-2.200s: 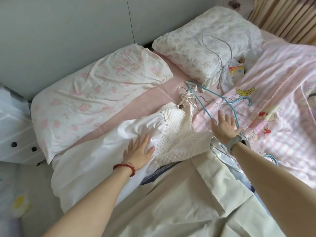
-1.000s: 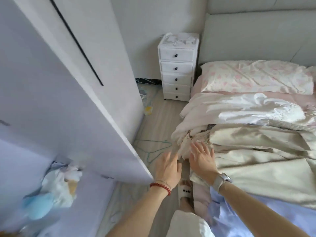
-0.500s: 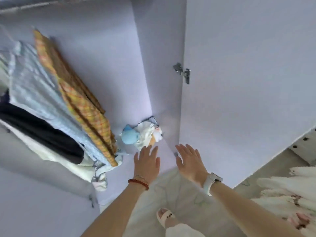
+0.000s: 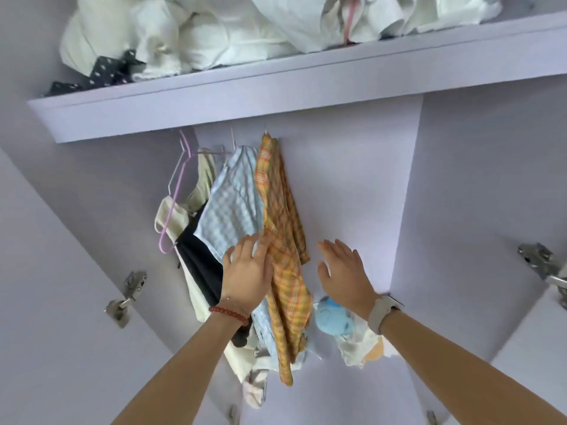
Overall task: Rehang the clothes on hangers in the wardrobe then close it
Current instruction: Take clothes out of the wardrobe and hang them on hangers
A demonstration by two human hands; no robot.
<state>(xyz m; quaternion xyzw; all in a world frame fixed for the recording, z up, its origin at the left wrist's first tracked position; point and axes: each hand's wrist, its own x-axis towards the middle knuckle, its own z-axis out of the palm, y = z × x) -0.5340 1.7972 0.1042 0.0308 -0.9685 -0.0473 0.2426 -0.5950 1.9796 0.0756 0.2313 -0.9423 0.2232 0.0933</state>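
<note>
Inside the open wardrobe (image 4: 352, 185), an orange plaid shirt (image 4: 283, 240) and a blue checked shirt (image 4: 228, 216) are hung below a shelf (image 4: 276, 96) piled with white bedding (image 4: 233, 29). The left hand (image 4: 247, 276) is laid flat against the shirts; the right hand (image 4: 345, 276) is held open beside them, touching nothing. A blue soft toy (image 4: 333, 319) is seen below.

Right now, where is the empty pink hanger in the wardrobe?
In the head view, the empty pink hanger hangs at the left end of the row, under the shelf, left of the cream garment and the blue checked shirt.
</note>
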